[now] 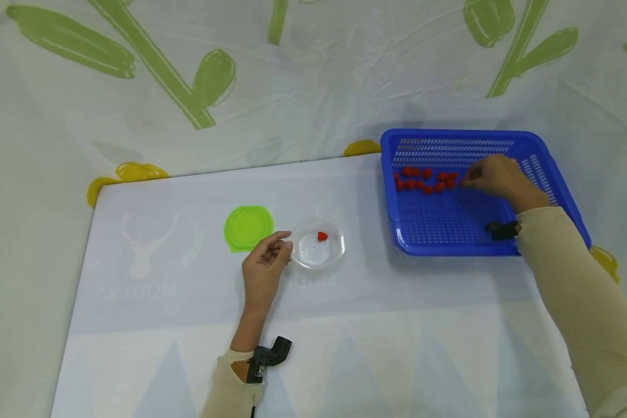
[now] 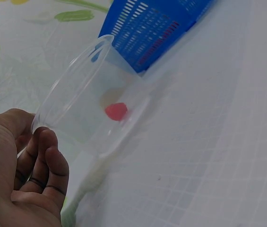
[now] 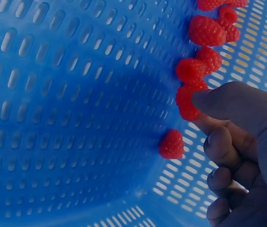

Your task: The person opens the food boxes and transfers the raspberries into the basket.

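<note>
My head camera looks down and forward over the whole mat, taking in both hands and the basket from well back. My left wrist camera sits low, just behind the left hand, facing along the mat toward the cup and a corner of the basket. My right wrist camera is very close inside the basket, facing its slotted wall and the berries. All three views share the basket.
</note>
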The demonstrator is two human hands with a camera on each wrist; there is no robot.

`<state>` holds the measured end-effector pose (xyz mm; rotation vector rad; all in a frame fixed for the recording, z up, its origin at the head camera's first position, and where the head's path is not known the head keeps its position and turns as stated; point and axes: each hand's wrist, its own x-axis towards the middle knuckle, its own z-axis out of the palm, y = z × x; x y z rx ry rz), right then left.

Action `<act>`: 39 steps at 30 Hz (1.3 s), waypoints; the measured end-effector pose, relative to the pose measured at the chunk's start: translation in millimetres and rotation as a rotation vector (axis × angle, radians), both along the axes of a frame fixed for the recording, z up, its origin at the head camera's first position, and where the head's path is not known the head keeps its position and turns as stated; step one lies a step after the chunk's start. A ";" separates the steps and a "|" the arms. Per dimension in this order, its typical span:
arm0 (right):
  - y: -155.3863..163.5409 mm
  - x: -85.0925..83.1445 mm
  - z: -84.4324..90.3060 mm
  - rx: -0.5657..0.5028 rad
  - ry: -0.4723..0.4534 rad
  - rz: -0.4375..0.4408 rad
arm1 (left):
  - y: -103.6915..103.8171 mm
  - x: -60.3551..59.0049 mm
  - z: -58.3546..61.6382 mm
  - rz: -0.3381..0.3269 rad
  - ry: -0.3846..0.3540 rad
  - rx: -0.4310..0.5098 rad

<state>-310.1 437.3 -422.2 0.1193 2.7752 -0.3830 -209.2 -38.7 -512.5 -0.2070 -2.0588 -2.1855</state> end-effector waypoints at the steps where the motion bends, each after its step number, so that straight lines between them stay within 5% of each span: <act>1: 0.2 -0.1 -0.4 0.001 -0.010 -0.004 | 0.4 1.0 4.8 -0.003 -0.003 0.004; 18: -9.2 4.2 11.4 0.035 0.123 0.098 | 1.0 2.1 5.0 -0.003 0.005 -0.020; 28: -68.4 27.9 46.8 -0.007 0.311 0.229 | 0.4 2.1 6.1 -0.008 -0.001 -0.021; 39: -133.1 51.6 54.9 -0.130 0.514 0.384 | 0.6 1.4 3.5 -0.014 0.026 -0.002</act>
